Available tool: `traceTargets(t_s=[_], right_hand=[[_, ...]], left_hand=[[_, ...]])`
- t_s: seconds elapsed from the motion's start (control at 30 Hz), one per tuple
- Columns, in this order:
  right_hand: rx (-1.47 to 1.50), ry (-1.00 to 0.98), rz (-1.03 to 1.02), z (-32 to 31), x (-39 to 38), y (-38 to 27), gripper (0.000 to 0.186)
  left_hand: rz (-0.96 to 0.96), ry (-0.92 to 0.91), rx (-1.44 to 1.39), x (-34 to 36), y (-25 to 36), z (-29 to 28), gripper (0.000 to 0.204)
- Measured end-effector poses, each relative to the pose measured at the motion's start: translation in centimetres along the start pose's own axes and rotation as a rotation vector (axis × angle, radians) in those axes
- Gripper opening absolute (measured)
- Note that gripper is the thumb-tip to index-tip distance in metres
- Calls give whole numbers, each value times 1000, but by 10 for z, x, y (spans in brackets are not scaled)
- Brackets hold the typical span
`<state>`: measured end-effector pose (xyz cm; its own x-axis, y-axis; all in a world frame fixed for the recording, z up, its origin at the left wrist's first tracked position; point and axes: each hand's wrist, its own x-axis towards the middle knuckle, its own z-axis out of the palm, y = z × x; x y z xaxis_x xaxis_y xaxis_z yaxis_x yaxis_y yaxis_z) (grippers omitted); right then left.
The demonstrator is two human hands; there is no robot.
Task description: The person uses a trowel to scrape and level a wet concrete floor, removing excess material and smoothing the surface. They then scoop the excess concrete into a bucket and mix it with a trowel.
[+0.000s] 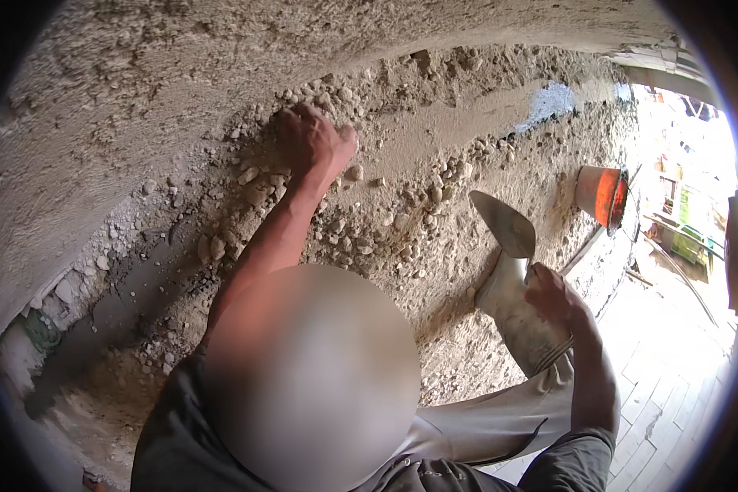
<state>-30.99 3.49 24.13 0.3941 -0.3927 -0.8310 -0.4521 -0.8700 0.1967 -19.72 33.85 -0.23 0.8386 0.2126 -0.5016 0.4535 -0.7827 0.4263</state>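
My right hand (553, 293) is closed round the handle of a trowel (507, 227). Its pointed metal blade reaches up and left, just beyond the toe of my dusty boot (512, 307), with no mortar heap visible on it. Over by the wall, my left hand (316, 143) is down among pale stones (330, 97) on the ground. The fingers of that hand are curled, and their tips are hidden, so anything in them cannot be made out. More loose stones (357, 234) lie scattered below and to the right of it.
A rough plastered wall (98, 139) curves along the far and left side. An orange bucket (607, 197) stands at the right. Pale paving (672, 377) covers the lower right, with planks and bright clutter beyond. A dark damp strip (115, 328) runs at the left.
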Motion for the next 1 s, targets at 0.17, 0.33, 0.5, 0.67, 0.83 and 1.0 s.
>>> traceTargets(t_s=[0.17, 0.33, 0.5, 0.67, 0.83, 1.0], right_hand=[[6, -25, -188, 28, 31, 39, 67], [44, -41, -215, 24, 35, 16, 67], [35, -32, -271, 16, 36, 5, 66], [66, -26, -264, 20, 41, 34, 63], [173, -3, -279, 29, 40, 32, 61], [309, -23, -222, 43, 46, 40, 64]], left_hand=[[171, 167, 59, 19, 5, -16, 80], [215, 25, 126, 30, 0, -32, 70], [326, 196, 183, 28, -14, -21, 72], [284, 36, 206, 6, -11, -26, 78], [158, 250, -2, 29, -29, 9, 80], [-45, -22, -413, 26, -11, 0, 84]])
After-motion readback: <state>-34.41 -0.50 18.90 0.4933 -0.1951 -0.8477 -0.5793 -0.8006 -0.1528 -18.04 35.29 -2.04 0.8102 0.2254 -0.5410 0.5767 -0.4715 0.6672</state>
